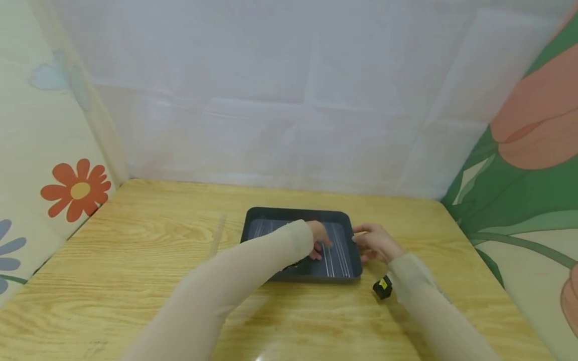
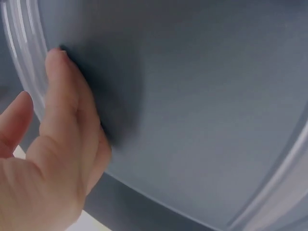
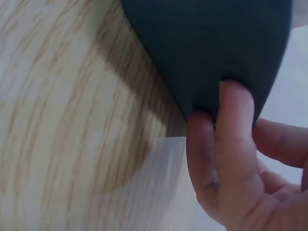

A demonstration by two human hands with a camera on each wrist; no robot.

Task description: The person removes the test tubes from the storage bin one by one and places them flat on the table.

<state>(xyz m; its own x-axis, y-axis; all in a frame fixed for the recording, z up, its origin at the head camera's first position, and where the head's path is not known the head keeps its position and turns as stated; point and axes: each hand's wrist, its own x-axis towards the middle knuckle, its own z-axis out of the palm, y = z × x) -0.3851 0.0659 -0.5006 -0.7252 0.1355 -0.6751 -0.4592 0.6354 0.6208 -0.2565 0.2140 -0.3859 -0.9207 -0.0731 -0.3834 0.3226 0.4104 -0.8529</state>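
Note:
A dark grey rectangular tray (image 1: 311,273) lies on the table. My left hand (image 1: 319,233) reaches down into it. Its straight fingers touch the tray floor (image 2: 192,106) beside several clear, glossy sticks (image 2: 26,43), with the thumb held apart. More clear sticks (image 1: 336,255) lie in the tray's right part, and others (image 1: 259,229) show at its left end. My right hand (image 1: 377,243) is at the right side of the tray. In the right wrist view its extended fingers (image 3: 236,139) touch the tray's outer wall (image 3: 207,43); nothing is gripped.
A thin clear stick (image 1: 218,234) lies on the wooden table (image 1: 158,225) left of the tray. A small black device with a yellow mark (image 1: 383,287) sits by the right sleeve. White sheeting (image 1: 280,125) stands behind the table, with flower-patterned cloth (image 1: 519,210) at both sides.

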